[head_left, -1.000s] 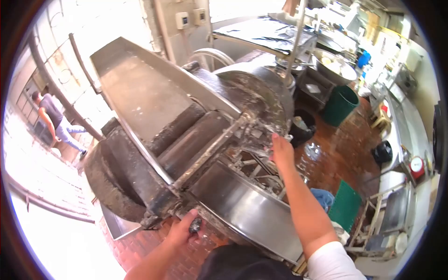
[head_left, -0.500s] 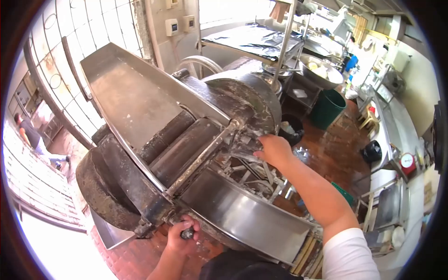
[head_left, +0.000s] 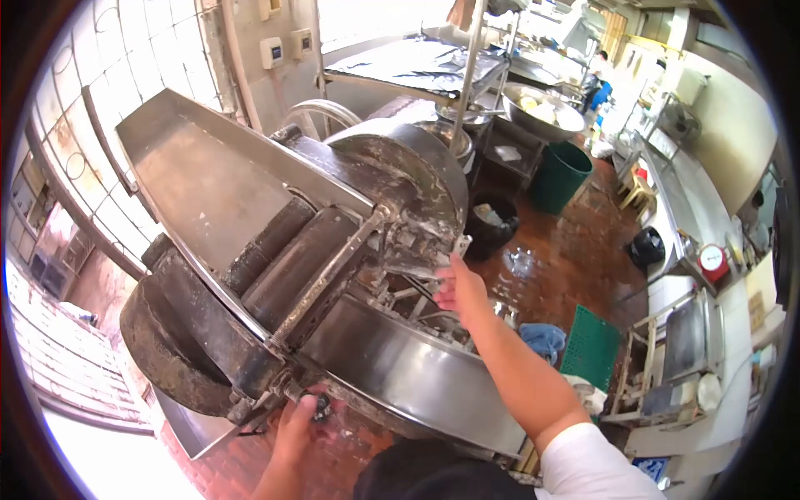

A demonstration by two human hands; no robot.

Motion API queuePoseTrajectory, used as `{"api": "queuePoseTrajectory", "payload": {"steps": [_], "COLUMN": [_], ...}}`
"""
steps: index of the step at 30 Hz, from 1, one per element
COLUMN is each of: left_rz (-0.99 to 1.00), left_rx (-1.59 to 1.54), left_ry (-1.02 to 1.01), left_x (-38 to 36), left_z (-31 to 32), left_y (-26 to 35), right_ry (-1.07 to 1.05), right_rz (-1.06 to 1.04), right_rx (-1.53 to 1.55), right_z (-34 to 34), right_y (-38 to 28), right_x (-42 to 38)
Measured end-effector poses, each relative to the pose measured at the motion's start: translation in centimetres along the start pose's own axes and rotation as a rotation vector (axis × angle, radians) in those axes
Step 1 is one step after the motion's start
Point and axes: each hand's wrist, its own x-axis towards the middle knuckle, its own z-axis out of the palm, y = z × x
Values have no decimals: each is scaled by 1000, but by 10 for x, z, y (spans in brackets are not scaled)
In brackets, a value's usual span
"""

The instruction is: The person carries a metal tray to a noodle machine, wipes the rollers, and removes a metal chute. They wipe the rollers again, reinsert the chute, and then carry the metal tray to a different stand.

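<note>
A large dough roller machine (head_left: 317, 242) stands in front of me, with dark rollers side by side below a sloping steel feed tray (head_left: 212, 179). My left hand (head_left: 292, 427) is at its near lower corner, thumb and fingers around a dark round knob (head_left: 322, 407). Part of that grip is hidden. At the machine's right side, my right hand (head_left: 463, 292) has its fingers curled and its thumb pointing up against a short light metal lever (head_left: 461, 244). The lever's tip shows above the thumb. A curved steel outfeed tray (head_left: 408, 367) lies between my arms.
Behind the machine stands a rack with a foil-covered tray (head_left: 408, 62). A large metal bowl (head_left: 546, 112) and a green bin (head_left: 562, 177) are to its right. On the tiled floor are a black bin (head_left: 492, 223) and a green perforated crate (head_left: 590, 348). A counter runs along the right.
My view has turned to the right, so the machine appears farther left. My right hand has slid lower along the machine's side, uncovering the lever's tip. My left hand stays at the knob.
</note>
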Motion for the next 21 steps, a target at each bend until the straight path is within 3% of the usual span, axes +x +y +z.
{"api": "queuePoseTrajectory", "payload": {"steps": [1, 3, 5, 8, 11, 12, 16, 21], "left_rz": [33, 81, 89, 72, 85, 81, -59, -98], "left_rx": [31, 62, -257, -462, -357, -357, -349, -286], "left_ry": [58, 100, -2, -181, -241, -243, -213, -258], "left_x": [2, 12, 19, 23, 21, 19, 22, 31], "left_z": [11, 15, 1, -5, 1, 1, 3, -6], "left_y": [0, -1, -16, -21, -10, -10, -9, -15], "right_ry": [-170, -219, -167, -181, -219, -252, -235, -120], "right_rz": [394, 422, 332, 296, 184, 101, 53, 98], "right_rx": [441, 580, 726, 651, 438, 312, 282, 225], "right_z": [-3, 8, 19, 20, 17, 16, 16, -1], "right_y": [-3, -13, -14, -13, -9, -8, -5, -9], "right_x": [6, 14, 19, 17, 16, 16, 11, -13]}}
